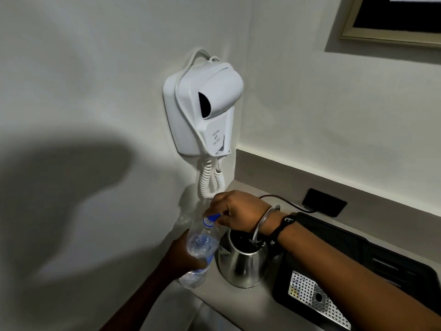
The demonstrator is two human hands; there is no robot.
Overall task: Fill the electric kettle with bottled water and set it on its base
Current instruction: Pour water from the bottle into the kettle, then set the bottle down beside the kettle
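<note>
The left hand [191,256] is wrapped around the lower body of a clear plastic water bottle [201,249], its fingers closed on it, holding the bottle tilted with the neck leaning toward one o'clock. The right hand [238,211] reaches across from four o'clock, and its fingers [220,217] pinch the blue cap [213,216] at the bottle's top. A metal bangle [265,223] and a dark band [285,225] sit on that wrist. Just beside the bottle, at its three o'clock, the steel electric kettle [241,263] stands upright on the grey desk [238,306] with its mouth open; the wrist passes over its rim. I cannot tell whether a base lies under it. At the kettle's three o'clock a black tray [358,263] carries a perforated metal plate [315,299]. A black cord [284,200] runs to a dark socket panel [324,205] at one o'clock. On the wall at twelve o'clock hangs a white hair dryer [205,108] with a coiled cord [211,180].
</note>
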